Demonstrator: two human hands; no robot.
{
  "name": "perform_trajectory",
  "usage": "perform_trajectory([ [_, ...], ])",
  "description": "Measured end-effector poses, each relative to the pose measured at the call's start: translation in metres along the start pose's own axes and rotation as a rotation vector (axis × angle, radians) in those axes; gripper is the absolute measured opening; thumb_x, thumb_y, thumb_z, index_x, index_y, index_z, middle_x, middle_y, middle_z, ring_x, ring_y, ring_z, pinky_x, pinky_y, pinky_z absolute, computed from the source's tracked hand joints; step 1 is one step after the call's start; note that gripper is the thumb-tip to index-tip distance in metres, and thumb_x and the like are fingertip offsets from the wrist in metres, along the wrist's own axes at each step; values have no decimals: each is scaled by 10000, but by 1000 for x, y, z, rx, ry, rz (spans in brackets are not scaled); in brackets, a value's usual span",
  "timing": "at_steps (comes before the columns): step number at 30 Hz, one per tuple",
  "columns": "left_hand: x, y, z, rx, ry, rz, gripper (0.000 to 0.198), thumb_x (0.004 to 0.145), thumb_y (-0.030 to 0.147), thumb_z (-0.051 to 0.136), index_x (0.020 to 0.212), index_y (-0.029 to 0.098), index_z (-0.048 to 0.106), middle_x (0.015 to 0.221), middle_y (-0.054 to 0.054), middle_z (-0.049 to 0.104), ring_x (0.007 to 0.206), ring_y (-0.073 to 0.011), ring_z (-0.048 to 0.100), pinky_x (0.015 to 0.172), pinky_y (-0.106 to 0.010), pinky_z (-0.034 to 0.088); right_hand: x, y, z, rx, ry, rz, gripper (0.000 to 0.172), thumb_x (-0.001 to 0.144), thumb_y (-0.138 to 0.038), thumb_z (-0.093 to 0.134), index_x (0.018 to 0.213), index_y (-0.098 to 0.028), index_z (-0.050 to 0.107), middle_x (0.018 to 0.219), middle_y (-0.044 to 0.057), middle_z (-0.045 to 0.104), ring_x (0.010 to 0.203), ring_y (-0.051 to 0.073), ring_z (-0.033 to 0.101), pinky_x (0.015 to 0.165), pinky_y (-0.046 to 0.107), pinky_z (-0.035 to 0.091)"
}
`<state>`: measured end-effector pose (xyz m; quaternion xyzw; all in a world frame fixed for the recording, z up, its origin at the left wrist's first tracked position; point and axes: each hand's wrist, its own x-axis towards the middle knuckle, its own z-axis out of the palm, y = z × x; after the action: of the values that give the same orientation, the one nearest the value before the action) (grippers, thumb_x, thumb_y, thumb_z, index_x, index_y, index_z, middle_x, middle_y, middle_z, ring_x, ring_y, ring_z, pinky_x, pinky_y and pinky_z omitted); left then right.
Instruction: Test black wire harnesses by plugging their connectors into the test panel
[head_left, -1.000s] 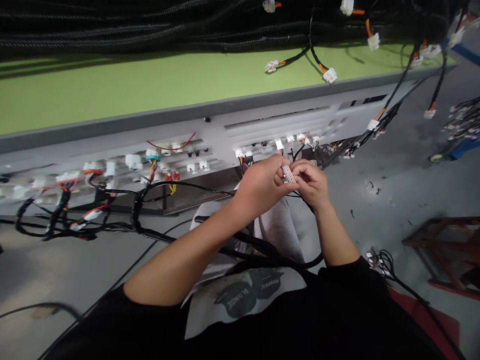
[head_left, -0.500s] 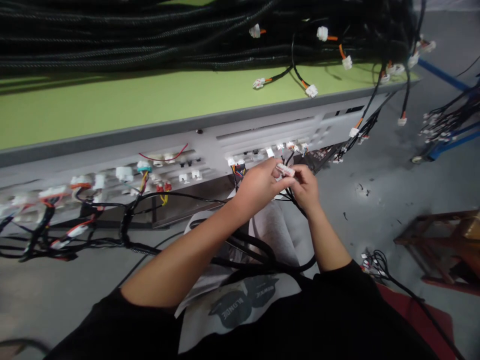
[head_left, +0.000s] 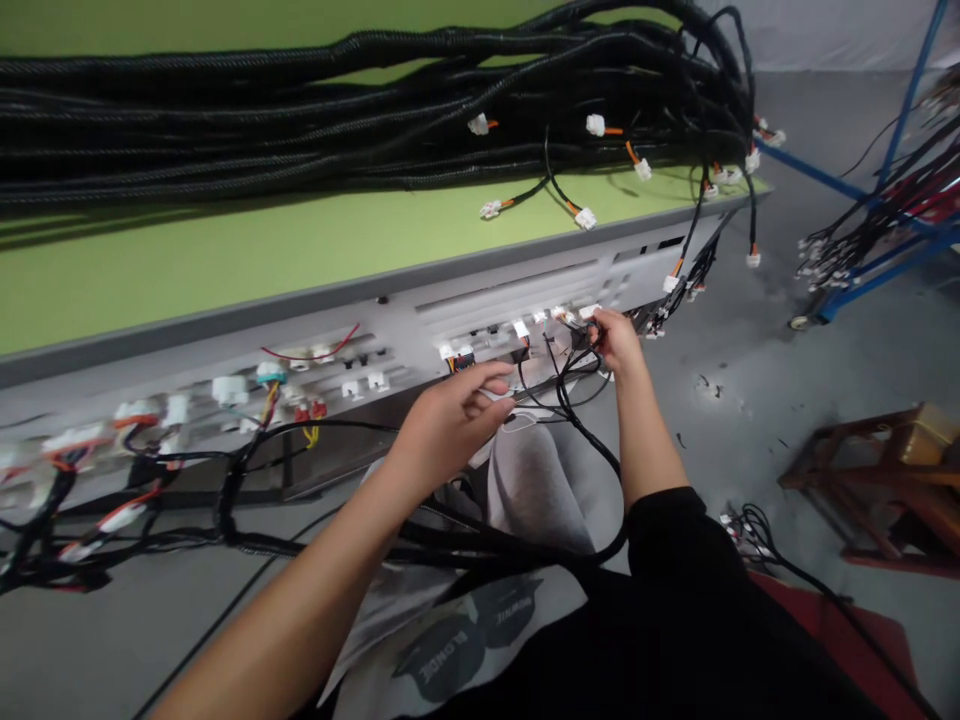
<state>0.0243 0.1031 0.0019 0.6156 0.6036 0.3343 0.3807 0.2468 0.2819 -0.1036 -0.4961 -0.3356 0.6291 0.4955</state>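
Observation:
My right hand [head_left: 619, 340] is at the right end of the row of sockets on the white panel [head_left: 510, 290]. Its fingers are closed on a white wire connector [head_left: 590, 312] with dark wires running down from it. Whether the connector sits in a socket I cannot tell. My left hand [head_left: 454, 415] hangs in front of the panel, thumb and fingers apart, with nothing between them. Black harness cables [head_left: 564, 400] run between the hands, down over my lap. Left of the right hand, several white connectors [head_left: 520, 329] with coloured wires sit along the panel.
Thick black sleeved cables [head_left: 300, 130] lie on the green bench top [head_left: 247, 255], with white connectors [head_left: 585, 218] hanging near its edge. More plugged connectors [head_left: 271, 374] line the panel's left side. A blue rack [head_left: 855, 290] and a wooden stool [head_left: 847, 480] stand at right.
The right hand has carried the connector to the panel's right socket row. My left hand has let go and moved left and down, opening. The view has shifted slightly.

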Motion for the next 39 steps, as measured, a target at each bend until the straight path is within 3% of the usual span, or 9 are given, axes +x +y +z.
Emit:
perform_trajectory([
  [4, -7, -5, -9, -41, 33, -26, 465, 746, 447, 621, 1106, 152, 635, 934, -85, 673, 713, -154, 625, 670, -282, 521, 10, 5, -1, 18, -87, -29, 176, 754, -290, 638, 716, -181, 505, 484, -79, 447, 388, 44, 366, 374, 151, 294],
  [14, -32, -24, -37, -151, 139, -122, 432, 733, 427, 655, 1065, 151, 646, 921, -73, 670, 798, -174, 649, 771, -339, 553, 11, 16, 2, 88, -91, -93, 318, 719, -434, 710, 745, -192, 505, 483, -89, 462, 396, 51, 385, 391, 175, 321],
  [23, -61, -33, -72, -195, 367, -148, 382, 691, 397, 719, 1005, 184, 676, 853, -36, 695, 675, -127, 664, 685, -245, 558, 14, 22, 8, 62, 22, -162, 312, 744, -445, 681, 716, -189, 505, 496, -90, 464, 400, 40, 371, 373, 157, 303],
  [31, -99, -56, -99, -237, 546, -113, 337, 707, 357, 724, 979, 163, 682, 833, -35, 692, 648, -114, 647, 635, -220, 536, 11, 23, 16, 101, 50, -144, 292, 803, -433, 642, 730, -204, 478, 551, -79, 501, 426, 45, 400, 419, 163, 420],
  [39, -144, -51, -116, -236, 715, -247, 296, 708, 298, 726, 973, 177, 677, 743, 31, 664, 643, -102, 618, 657, -214, 504, 4, 22, 17, 44, 75, -130, 317, 777, -461, 648, 756, -203, 465, 541, -102, 505, 391, 39, 423, 354, 140, 351],
])
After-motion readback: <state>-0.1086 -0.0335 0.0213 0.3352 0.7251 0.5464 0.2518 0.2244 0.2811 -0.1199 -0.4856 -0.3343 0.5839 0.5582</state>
